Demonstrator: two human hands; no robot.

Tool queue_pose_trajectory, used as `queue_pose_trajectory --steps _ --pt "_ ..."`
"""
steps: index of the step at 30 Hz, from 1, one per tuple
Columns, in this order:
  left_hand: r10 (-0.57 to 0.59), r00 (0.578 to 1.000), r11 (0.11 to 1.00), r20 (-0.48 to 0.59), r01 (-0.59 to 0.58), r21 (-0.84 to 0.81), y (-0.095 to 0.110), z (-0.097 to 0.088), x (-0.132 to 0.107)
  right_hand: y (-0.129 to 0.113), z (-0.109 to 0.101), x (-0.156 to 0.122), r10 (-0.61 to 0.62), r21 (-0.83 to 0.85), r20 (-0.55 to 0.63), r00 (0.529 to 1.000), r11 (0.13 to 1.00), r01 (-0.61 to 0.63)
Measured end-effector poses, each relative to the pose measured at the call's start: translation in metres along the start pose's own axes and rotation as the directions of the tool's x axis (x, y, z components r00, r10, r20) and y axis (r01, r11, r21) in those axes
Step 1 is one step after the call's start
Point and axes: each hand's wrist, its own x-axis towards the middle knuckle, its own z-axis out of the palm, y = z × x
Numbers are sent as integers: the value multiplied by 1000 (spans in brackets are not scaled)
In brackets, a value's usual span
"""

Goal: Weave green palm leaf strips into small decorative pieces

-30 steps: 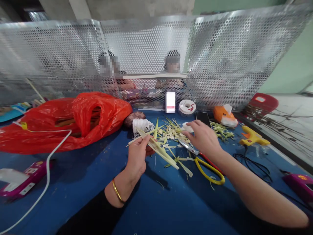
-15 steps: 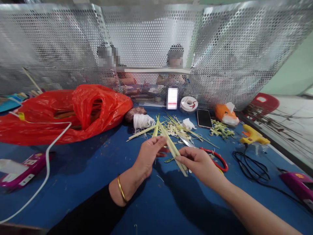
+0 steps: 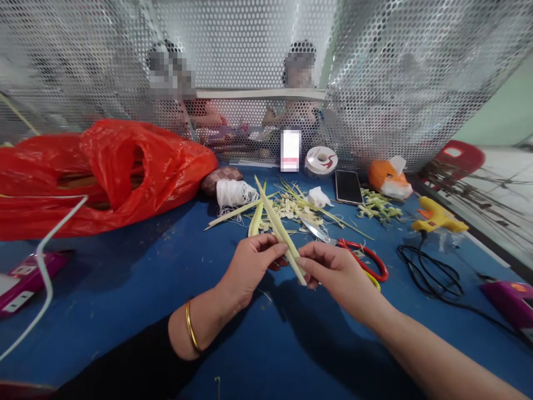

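A long, pale green leaf strip [image 3: 278, 225] slants between my hands above the blue table. My left hand [image 3: 255, 265] pinches it around the middle, thumb on top. Near its lower end, my right hand [image 3: 335, 272] grips it between thumb and fingers. Behind it lie other pale green strips [image 3: 256, 216] and a scatter of short cut pieces [image 3: 293, 205]. Red-handled scissors [image 3: 366, 258] rest partly behind my right hand, blades pointing to the far left. A spool of white string [image 3: 234, 193] stands beyond my left hand.
A red plastic bag [image 3: 166, 166] fills the left side. Farther back are a white tape roll [image 3: 321, 161], a phone [image 3: 348, 186] and an orange tissue pack [image 3: 389, 178]. A yellow glue gun [image 3: 439, 214] with black cord lies right. People sit behind a perforated screen [image 3: 250, 61].
The strip has turned in my hands and now looks narrower, its long tip reaching farther away. Both hands still hold it. The camera view has tilted down somewhat.
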Motion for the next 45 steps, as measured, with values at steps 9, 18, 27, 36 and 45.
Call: queue_pose_trajectory --steps 9,18,27,36,45 --pt "-36 998 998 50 33 48 -1 2 -3 6 5 2 12 88 -72 997 996 -6" --pt "-7 1000 1000 -9 7 23 -2 3 -3 4 5 0 13 -2 -43 999 1000 -13" --pt "-60 995 998 74 62 -31 -1 4 -5 3 6 -1 -1 61 -109 994 998 8" --pt "-69 997 998 41 70 -3 0 4 -4 3 10 -2 -6 93 -93 996 996 14" --pt "-66 996 997 59 68 -23 -3 3 -4 5 10 -1 27 113 -109 994 993 -14"
